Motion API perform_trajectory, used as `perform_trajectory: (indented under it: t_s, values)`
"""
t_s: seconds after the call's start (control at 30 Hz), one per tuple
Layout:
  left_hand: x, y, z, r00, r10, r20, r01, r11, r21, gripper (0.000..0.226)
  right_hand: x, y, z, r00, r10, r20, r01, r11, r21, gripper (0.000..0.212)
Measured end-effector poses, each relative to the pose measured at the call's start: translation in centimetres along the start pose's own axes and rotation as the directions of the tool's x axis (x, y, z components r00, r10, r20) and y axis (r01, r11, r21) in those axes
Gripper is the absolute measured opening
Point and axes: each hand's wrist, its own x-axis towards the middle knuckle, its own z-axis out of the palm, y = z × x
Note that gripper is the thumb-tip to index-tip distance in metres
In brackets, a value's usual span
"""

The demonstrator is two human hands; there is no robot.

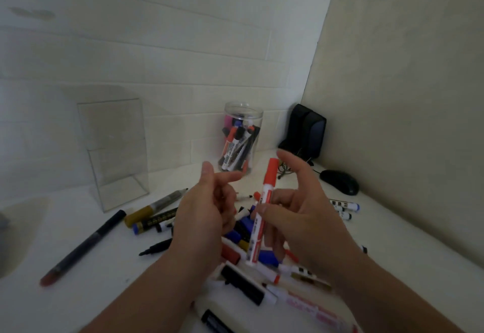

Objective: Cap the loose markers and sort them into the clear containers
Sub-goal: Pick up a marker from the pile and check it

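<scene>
My right hand (306,209) pinches a white marker with a red cap (269,183) between thumb and fingers and holds it upright above the pile; its index finger is stretched upward. Just to the marker's left, my left hand (204,214) holds nothing, its thumb and index finger extended and the other fingers loosely curled. Under both hands lies a heap of loose markers and caps (243,230) in blue, red, black and yellow. A round clear jar (243,112) behind the hands holds several capped markers. A rectangular clear container (115,149) stands at the left and looks empty.
A long dark pen (86,243) and gold markers (152,213) lie left of the heap, and blue-capped markers (345,205) lie on the right. A black mouse (339,182) and a black case (305,130) sit in the far right corner by the walls.
</scene>
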Motion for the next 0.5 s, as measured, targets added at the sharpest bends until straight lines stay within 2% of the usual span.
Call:
perform_trajectory:
  t_s: [0.1, 0.23, 0.33, 0.4, 0.5]
  values:
    - [0.4, 0.5, -0.4, 0.997, 0.061, -0.054, -0.058, 0.996, 0.066, 0.055, 2.2, -1.4, 0.1, 0.999, -0.035, 0.011, 0.036, 0.996, -0.086, 0.082]
    - [1.0, 1.2, -1.3, 0.969, 0.213, -0.123, -0.188, 0.965, 0.184, 0.046, 4.8, -2.4, 1.0, 0.994, -0.092, -0.059, 0.084, 0.988, -0.13, 0.049]
    - [1.2, 1.4, -2.1, 0.915, 0.382, -0.132, -0.324, 0.888, 0.327, 0.043, 7.3, -2.9, 1.3, 0.973, -0.167, -0.157, 0.145, 0.979, -0.143, 0.037]
    - [1.0, 1.4, -2.2, 0.886, 0.452, -0.107, -0.383, 0.841, 0.383, 0.039, 9.6, -3.6, 1.0, 0.933, -0.249, -0.259, 0.207, 0.962, -0.178, 0.037]
    - [0.8, 1.4, -1.9, 0.887, 0.455, -0.072, -0.392, 0.827, 0.403, 0.035, 13.5, -5.1, 0.0, 0.83, -0.403, -0.385, 0.311, 0.908, -0.279, 0.039]
